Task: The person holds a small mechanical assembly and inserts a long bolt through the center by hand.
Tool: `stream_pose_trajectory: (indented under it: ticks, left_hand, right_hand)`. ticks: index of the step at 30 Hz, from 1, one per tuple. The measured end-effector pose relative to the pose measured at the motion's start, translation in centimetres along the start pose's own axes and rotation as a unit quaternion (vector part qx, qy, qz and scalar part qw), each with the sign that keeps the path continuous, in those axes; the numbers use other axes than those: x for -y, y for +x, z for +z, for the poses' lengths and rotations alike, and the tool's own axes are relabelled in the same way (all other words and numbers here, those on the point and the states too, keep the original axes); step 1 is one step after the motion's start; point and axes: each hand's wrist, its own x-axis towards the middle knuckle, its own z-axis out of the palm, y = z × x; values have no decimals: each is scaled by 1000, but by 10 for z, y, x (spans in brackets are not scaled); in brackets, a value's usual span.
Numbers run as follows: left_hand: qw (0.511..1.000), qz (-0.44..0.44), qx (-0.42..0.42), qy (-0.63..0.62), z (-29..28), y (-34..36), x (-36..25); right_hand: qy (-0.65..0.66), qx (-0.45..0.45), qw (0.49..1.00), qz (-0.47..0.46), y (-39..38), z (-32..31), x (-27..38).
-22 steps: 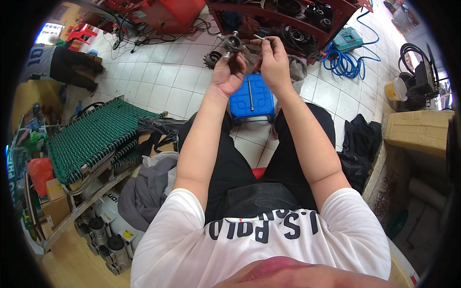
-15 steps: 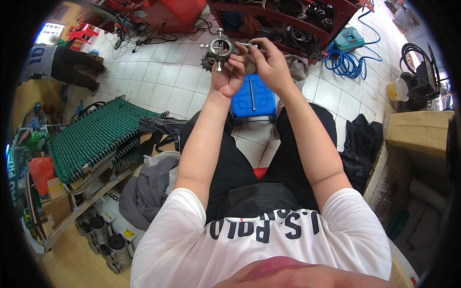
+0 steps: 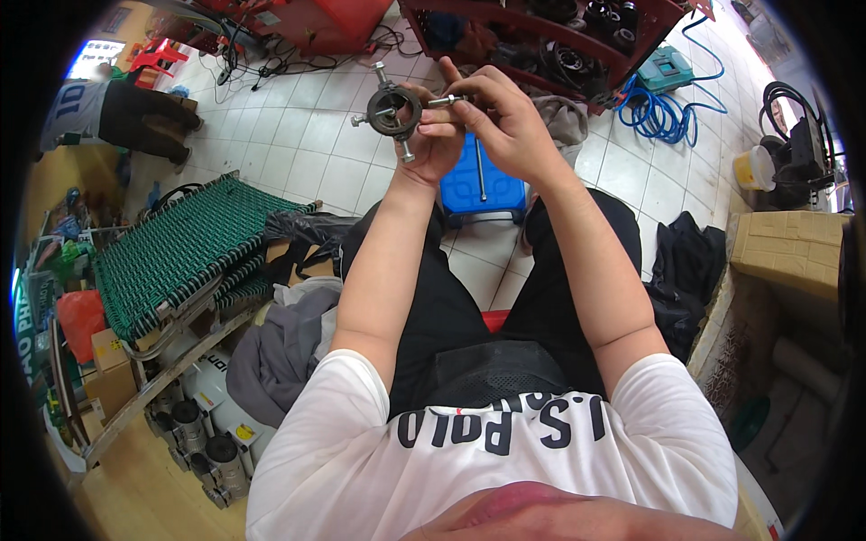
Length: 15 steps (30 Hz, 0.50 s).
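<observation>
Out in front of me, my left hand (image 3: 435, 151) grips a dark metal ring (image 3: 374, 115) with several bolts sticking out around its rim. The ring's open middle faces up toward me, and a bolt end shows inside it. My right hand (image 3: 512, 126) pinches a shiny bolt (image 3: 445, 102) between thumb and fingers, its tip pointing left at the ring's right side. Whether that bolt touches the ring cannot be made out. Below my hands, a long thin metal rod (image 3: 481, 171) lies on a blue stool (image 3: 458, 189).
A green woven folding cot (image 3: 180, 243) stands at the left, near grey cloth (image 3: 275, 361). Ahead is a red shelf (image 3: 505, 54) of metal parts. Blue hose (image 3: 663, 117) and a teal case (image 3: 665, 68) lie at the far right. Another person (image 3: 126, 117) bends over at the far left.
The ring has turned in my left hand and shifted left and down. My right hand has moved slightly nearer, and its bolt now points straighter at the ring.
</observation>
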Motion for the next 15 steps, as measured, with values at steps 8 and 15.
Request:
stream_pose_trajectory:
  ticks: [8, 15]
  left_hand:
    - [972, -132, 130, -143, -2, -1, -3]
    - [931, -248, 225, -145, 7, 0, 1]
  right_hand:
    - [-26, 6, 998, -64, 0, 7, 39]
    - [-66, 20, 992, -106, -6, 8, 71]
